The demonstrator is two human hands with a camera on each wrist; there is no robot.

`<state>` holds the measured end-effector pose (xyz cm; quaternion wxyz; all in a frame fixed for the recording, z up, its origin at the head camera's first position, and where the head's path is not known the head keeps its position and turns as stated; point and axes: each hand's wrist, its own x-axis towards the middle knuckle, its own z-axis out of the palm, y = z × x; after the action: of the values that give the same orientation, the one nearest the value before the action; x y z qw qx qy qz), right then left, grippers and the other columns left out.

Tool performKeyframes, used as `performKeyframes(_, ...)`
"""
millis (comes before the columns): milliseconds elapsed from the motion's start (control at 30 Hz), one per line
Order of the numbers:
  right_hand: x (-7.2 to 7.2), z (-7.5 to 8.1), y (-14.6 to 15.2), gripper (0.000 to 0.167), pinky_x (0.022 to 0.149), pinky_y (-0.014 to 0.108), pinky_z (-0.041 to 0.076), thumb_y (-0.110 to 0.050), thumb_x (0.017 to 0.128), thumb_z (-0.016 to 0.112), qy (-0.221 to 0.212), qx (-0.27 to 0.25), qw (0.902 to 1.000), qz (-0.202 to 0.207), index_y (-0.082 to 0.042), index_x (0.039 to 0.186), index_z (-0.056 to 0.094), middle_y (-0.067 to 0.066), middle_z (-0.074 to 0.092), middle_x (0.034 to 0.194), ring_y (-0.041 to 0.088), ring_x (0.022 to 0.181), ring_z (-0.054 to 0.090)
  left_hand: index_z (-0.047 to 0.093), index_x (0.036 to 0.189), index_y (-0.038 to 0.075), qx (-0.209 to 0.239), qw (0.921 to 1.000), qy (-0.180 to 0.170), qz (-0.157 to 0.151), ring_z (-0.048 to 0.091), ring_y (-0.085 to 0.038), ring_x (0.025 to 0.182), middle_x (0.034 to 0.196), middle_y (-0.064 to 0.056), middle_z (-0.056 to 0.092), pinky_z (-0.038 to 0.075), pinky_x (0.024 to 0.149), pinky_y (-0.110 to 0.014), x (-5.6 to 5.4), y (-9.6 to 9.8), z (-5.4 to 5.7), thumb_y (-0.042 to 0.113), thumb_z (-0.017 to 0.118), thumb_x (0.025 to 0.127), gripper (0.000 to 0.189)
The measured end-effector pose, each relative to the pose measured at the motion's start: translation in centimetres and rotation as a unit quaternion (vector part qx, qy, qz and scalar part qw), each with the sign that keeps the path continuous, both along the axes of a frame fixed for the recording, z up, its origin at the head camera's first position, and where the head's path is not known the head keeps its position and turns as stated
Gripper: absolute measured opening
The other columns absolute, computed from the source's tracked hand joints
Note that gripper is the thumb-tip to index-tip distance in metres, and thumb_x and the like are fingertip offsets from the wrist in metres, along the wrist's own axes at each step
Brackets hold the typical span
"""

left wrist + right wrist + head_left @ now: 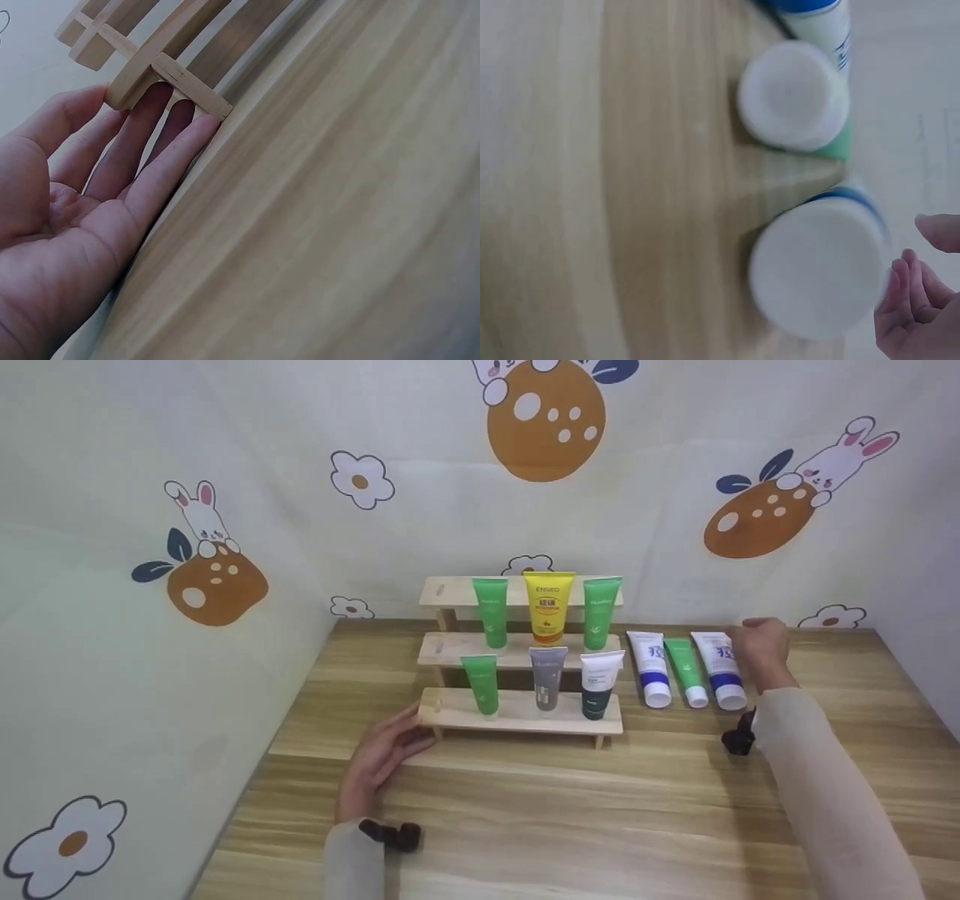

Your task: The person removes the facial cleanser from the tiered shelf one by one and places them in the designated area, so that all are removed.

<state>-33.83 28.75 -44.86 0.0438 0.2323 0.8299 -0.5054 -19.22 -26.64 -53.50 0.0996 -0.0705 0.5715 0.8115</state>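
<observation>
A three-step wooden display rack (525, 722) stands on the table, bearing upright tubes. My left hand (386, 746) holds the rack's left end at the lowest step; in the left wrist view its thumb lies along the rack leg (193, 86) and the other fingers reach behind. Right of the rack lie two white tubes with blue bands (649, 667) (718, 667) and a green tube (684, 671) between them, caps toward me. My right hand (763, 649) is beside the rightmost white tube. Thumb and loosely curled fingers (900, 300) stand apart in the right wrist view, with nothing between them.
The middle step carries a green tube (493, 611), a yellow tube (549, 609) and another green tube (600, 613). On the lowest step are a green tube (482, 682), a grey tube (547, 679) and a white-and-dark-green tube (598, 684). A printed cloth (427, 532) hangs behind.
</observation>
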Motion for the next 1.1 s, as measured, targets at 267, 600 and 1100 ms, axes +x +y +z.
performKeyframes(267, 0.0, 3.0, -3.7, 0.055, 0.095, 0.028, 0.053, -0.039, 0.104, 0.044, 0.101, 0.024, 0.9944, 0.02, -0.006, 0.148, 0.042, 0.014, 0.052, 0.139, 0.028, 0.124, 0.054, 0.038, 0.15, -0.004, -0.009, 0.9999, -0.011, 0.009, 0.066, -0.023, 0.114, 0.154, -0.027, 0.041, 0.057, 0.105, -0.045, 0.0, 0.0, -0.2, 0.01, 0.057, 0.101, 0.055)
performKeyframes(600, 2.2, 6.0, -8.0, 0.055, 0.087, 0.014, 0.057, -0.05, 0.1, 0.051, 0.201, -0.073, 0.9712, 0.104, -0.011, 0.138, 0.048, -0.007, 0.057, 0.112, 0.005, 0.1, 0.06, 0.039, 0.149, -0.005, 0.005, 0.9999, -0.009, 0.011, 0.066, -0.026, 0.114, 0.159, -0.024, 0.034, 0.057, 0.105, -0.046, -0.1, 0.1, 0.0, 0.009, 0.059, 0.099, 0.056)
performKeyframes(1100, 4.6, 6.7, -11.6, 0.063, 0.104, 0.016, 0.05, -0.052, 0.097, 0.058, 0.229, -0.083, 0.9381, 0.246, -0.011, 0.144, 0.048, 0.007, 0.053, 0.145, 0.011, 0.129, 0.051, 0.035, 0.151, -0.006, 0.003, 0.9999, 0.003, -0.01, 0.066, -0.022, 0.114, 0.157, -0.027, 0.036, 0.055, 0.107, -0.046, -0.1, -0.1, 0.0, 0.007, 0.053, 0.102, 0.054)
